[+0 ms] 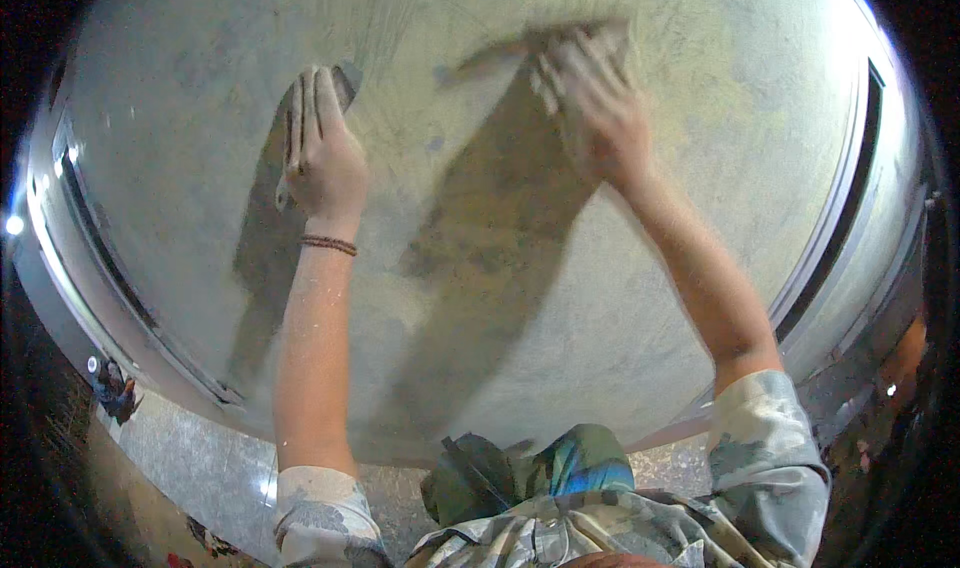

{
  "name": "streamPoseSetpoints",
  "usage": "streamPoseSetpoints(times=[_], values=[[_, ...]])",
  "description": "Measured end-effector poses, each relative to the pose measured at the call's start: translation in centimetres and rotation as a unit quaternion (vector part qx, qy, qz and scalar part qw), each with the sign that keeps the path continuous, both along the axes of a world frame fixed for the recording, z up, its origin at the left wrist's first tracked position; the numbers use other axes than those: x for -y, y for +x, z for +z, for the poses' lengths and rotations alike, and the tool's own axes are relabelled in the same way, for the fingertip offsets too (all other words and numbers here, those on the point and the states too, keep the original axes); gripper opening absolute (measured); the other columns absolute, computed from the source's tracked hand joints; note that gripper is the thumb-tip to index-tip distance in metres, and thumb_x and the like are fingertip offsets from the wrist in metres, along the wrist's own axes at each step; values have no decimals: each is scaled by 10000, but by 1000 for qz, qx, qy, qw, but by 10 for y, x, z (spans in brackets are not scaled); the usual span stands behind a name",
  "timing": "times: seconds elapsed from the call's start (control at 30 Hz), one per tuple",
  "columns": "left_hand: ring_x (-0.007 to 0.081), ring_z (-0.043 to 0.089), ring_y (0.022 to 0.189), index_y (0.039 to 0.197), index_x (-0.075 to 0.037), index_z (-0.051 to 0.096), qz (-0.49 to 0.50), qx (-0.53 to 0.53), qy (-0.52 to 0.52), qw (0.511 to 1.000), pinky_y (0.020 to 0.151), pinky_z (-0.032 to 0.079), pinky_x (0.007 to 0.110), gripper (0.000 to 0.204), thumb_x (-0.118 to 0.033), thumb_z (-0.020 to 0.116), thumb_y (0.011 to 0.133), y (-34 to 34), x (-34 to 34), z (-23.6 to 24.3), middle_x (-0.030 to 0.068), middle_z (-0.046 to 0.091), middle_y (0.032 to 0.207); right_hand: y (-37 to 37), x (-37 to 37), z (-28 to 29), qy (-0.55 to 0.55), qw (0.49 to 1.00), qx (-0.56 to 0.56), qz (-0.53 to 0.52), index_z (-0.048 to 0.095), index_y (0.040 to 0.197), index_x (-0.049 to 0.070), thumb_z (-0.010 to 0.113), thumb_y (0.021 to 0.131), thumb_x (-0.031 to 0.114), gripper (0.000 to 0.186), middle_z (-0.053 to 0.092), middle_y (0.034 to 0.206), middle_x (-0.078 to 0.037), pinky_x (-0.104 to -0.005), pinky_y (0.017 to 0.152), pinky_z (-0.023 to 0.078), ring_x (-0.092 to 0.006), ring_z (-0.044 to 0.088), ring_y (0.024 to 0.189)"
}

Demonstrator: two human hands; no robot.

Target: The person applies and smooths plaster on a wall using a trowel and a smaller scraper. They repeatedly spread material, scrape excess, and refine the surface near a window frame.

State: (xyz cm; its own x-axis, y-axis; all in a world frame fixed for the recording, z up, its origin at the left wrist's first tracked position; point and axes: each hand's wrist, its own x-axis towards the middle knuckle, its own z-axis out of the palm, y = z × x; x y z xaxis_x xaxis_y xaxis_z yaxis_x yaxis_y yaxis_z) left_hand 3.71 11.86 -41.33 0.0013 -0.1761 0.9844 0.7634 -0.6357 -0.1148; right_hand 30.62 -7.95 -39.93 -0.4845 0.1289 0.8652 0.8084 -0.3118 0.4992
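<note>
A broad grey-green panel (pixel 430 298), streaked and blotchy, fills most of the view before me. At its upper left is my left hand (pixel 325 158), closed, fingers held together and dusted pale. It grips a dark grey flat piece (pixel 349 83) whose corner shows beside the fingertips; the rest is hidden. Farther up and right, my right hand (pixel 600 103) is against the panel, its fingers bent and pale-coated. Beneath them a thin brownish flat piece (pixel 620 32) shows, blurred by motion, so its exact kind is unclear. Both arms cast long shadows down the panel.
Long dark slots run along the panel's left edge (pixel 100 248) and right edge (pixel 835 208). My dark green trouser legs (pixel 580 458) are below its lower edge. Grey floor (pixel 200 458) shows at lower left, where a person (pixel 117 393) is visible farther off.
</note>
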Motion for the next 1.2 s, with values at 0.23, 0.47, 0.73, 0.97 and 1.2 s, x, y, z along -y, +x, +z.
streamPoseSetpoints(times=[0.23, 0.47, 0.73, 0.97, 1.2], values=[[336, 493, 1450, 1511, 21, 468, 25, -17, -5, 1000, 1216, 420, 443, 510, 7, 486, 1001, -6, 11, -5, 193, 529, 1543, 48, 56, -70, -104, 994, 9, -26, 649, 1371, 173, 601, 969, 141, 407, 583, 1515, -42, -518, 1268, 323, -240, 493, 1456], [352, 521, 1420, 1483, 33, 491, 28, -8, 37, 999, 1197, 437, 449, 468, -4, 479, 1017, -12, -1, 7, 198, 553, 1517, 32, 40, -95, 67, 986, -154, 15, 742, 1176, 129, 630, 1011, 238, 228, 716, 1310, -72, -520, 1190, 422, -306, 625, 1313], [364, 517, 1416, 1498, 3, 485, 16, -18, 35, 999, 1193, 437, 458, 497, 15, 468, 1002, -14, -7, 6, 210, 536, 1527, 41, 55, -124, 26, 978, -195, 71, 719, 1207, 78, 640, 982, 246, 292, 685, 1326, -163, -570, 1148, 438, -403, 625, 1268], [364, 512, 1418, 1507, 6, 470, 2, -25, 42, 999, 1184, 438, 462, 519, 31, 468, 990, -17, -11, 6, 212, 533, 1530, -1, 44, -201, -38, 977, -207, 40, 738, 1193, 108, 723, 898, 247, 327, 710, 1275, -140, -597, 1205, 383, -373, 635, 1281], [357, 516, 1416, 1519, 6, 460, 26, -30, 41, 998, 1183, 443, 452, 537, 41, 467, 984, -18, -8, 8, 195, 528, 1541, 49, 57, -137, 73, 970, -229, 27, 694, 1231, 10, 637, 932, 126, 326, 677, 1341, -221, -557, 1143, 438, -456, 591, 1315]])
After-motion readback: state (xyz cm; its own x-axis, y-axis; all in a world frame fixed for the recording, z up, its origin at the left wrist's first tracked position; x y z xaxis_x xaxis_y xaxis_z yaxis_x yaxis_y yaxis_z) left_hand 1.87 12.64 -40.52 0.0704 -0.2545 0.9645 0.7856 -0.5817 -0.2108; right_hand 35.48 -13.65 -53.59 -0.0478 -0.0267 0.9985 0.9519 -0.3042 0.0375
